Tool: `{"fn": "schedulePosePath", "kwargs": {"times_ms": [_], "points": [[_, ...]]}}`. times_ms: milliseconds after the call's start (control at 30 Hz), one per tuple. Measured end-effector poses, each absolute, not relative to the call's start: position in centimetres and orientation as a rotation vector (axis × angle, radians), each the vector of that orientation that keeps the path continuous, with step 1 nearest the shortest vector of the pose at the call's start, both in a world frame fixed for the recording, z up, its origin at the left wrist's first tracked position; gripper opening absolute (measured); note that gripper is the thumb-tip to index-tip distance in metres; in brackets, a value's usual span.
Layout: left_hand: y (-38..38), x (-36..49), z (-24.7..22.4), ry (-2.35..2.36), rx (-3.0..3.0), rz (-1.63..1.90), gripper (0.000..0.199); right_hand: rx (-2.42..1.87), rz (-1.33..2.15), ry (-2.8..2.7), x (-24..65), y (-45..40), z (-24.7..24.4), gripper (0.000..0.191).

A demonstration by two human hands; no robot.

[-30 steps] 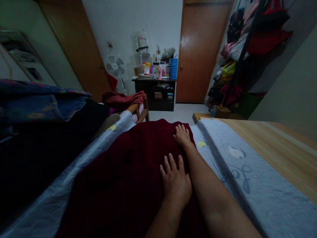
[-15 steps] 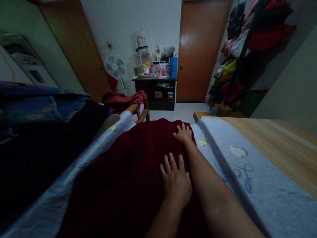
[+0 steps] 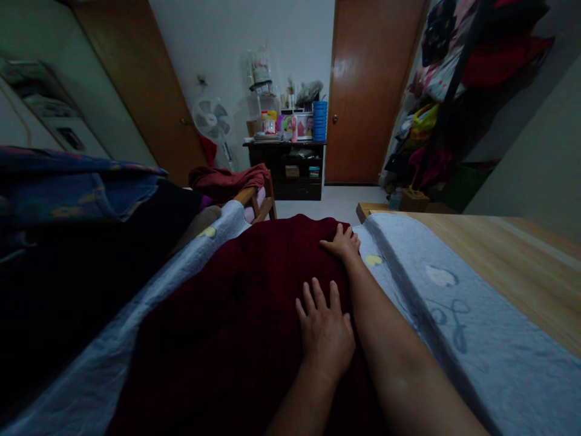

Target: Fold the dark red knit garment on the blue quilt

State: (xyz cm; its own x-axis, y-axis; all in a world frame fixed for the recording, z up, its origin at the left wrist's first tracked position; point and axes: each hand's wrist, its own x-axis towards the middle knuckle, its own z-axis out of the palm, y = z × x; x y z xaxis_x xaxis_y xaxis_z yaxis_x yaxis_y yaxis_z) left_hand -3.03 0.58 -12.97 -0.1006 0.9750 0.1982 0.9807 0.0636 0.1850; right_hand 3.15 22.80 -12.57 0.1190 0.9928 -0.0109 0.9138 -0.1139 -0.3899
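In a dim room, with a dark wooden cabinet [image 3: 272, 189] at upper centre and a brown wooden door [image 3: 376, 91] to its right, looks down on a pale grey-blue quilted sheet [image 3: 508, 357]. Spread over that sheet, from the bottom edge to mid-frame, with the long axis running up the picture: a broad dark-red cloth [image 3: 227, 315]. Laid palm-down on its right side, fingers spread and gripping nothing: the right hand [image 3: 347, 244], nearer the far right corner, and the left hand [image 3: 327, 336], lower down, with most of the cloth lying leftward of both.
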Motion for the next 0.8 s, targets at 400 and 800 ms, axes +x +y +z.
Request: {"fn": "schedulePosePath", "kwargs": {"times_ms": [400, 800], "points": [[0.6, -3.1, -12.8, -2.275, -2.105, -0.424, 0.068, -1.512, 0.862, -2.127, 2.6, 22.0, -8.9, 0.017], [0.7, -3.0, -12.7, -2.290, -2.084, -0.396, 0.069, -1.555, 0.768, -1.909, 2.7, 22.6, -11.7, 0.024]]}}
